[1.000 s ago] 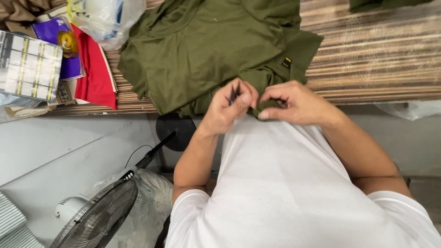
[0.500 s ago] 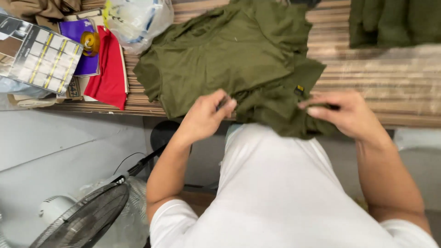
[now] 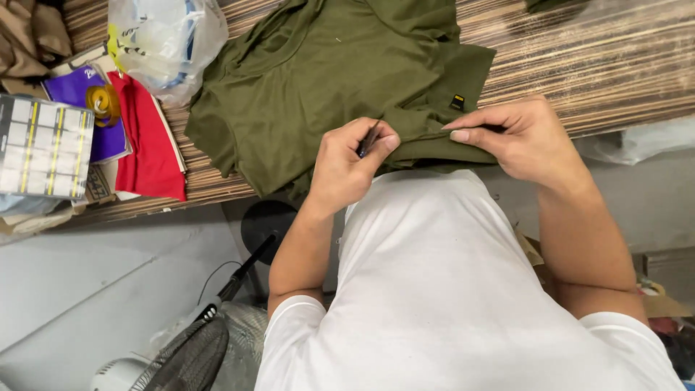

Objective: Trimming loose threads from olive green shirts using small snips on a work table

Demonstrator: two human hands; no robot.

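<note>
A person in a white T-shirt works at a striped wooden table [image 3: 615, 65], where an olive-green garment [image 3: 318, 80] lies spread across the upper centre of the frame. The left hand [image 3: 347, 166] has its grip closed on a small dark tool [image 3: 366, 139] at the garment's near hem — the right hand [image 3: 521, 137] pinches the same hem at centre right. A clear plastic bag [image 3: 166, 43] sits upper left, beside red cloth [image 3: 148, 141].

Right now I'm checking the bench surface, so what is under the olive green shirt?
The olive green shirt lies on a striped wooden table. The left hand and right hand pinch its near hem. Whatever lies beneath the cloth is covered.
</note>
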